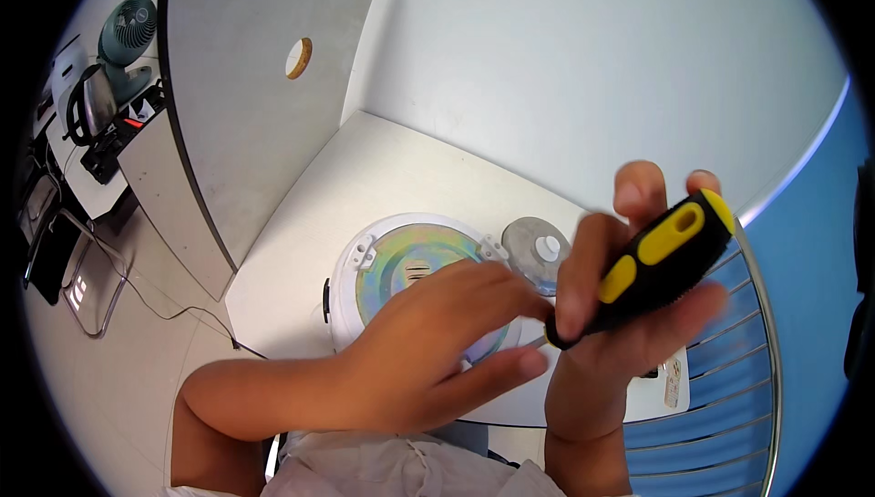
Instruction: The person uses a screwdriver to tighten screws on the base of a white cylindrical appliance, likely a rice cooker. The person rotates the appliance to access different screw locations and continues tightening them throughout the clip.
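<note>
My right hand (583, 260) is raised over the table's right side, closed around a screwdriver. Its thick black handle (661, 251) with yellow patches tilts up to the right, and only a short bit of the metal shaft shows. Close to the shaft end, my left hand (437, 342) has its thumb and index finger apart. The index fingertip meets the handle's narrow collar; whether it presses there I cannot tell. Beneath my left hand lies a round white appliance part (344, 283) with a shiny, rainbow-tinted metal disc (392, 256), partly hidden by that hand.
Behind the round part sits a clear lid (524, 246) with a white knob. A grey panel (264, 114) borders the white table (310, 196) on the left, with a white wall behind. Metal rails (756, 315) stand at right. Far left are a kettle (96, 101) and a green fan (128, 32).
</note>
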`<state>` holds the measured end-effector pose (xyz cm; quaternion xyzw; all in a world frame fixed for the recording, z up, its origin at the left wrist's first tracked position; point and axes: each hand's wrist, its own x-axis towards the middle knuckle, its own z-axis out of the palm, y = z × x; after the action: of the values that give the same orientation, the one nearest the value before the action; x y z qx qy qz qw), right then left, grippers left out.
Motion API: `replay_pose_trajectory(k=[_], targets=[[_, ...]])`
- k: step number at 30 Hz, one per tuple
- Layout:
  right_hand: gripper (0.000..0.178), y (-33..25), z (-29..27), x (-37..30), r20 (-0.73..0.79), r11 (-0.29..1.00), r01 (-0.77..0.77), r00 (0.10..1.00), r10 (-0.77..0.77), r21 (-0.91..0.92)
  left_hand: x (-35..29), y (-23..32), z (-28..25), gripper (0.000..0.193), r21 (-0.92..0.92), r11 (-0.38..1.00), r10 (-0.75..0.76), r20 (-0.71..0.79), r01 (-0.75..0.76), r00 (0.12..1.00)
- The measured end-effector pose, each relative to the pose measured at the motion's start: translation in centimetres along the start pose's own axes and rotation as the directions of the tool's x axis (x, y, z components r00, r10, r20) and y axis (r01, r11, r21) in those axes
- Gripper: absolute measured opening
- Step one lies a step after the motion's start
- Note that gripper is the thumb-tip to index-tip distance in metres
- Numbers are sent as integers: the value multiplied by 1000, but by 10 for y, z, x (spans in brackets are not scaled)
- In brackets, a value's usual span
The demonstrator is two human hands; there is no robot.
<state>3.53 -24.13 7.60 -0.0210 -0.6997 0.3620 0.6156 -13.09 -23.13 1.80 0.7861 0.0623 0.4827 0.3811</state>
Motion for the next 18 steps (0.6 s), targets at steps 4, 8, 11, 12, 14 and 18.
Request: replay_pose_trajectory(k=[4,8,11,12,14,18], targets=[[60,-16,-6,-2,-202,909,-114,979,34,-401,32,8,10,40,-297,948,-143,-68,117,987],[56,-47,-12,16,-39,760,-142,988,152,-635,45,12,4,49,-344,887,-225,260,308,939],[45,-78,-2,41,99,385,29,981,165,-922,44,13,11,28,-272,952,-129,67,143,989],[40,-84,2,49,169,280,104,961,221,-954,43,14,15,21,-209,976,-65,-8,62,998],[30,-102,17,56,165,66,152,910,380,-986,40,15,24,24,-145,989,-25,-104,10,994],[15,-99,29,54,86,-116,148,903,422,-982,39,20,29,30,61,998,9,-184,2,983]])
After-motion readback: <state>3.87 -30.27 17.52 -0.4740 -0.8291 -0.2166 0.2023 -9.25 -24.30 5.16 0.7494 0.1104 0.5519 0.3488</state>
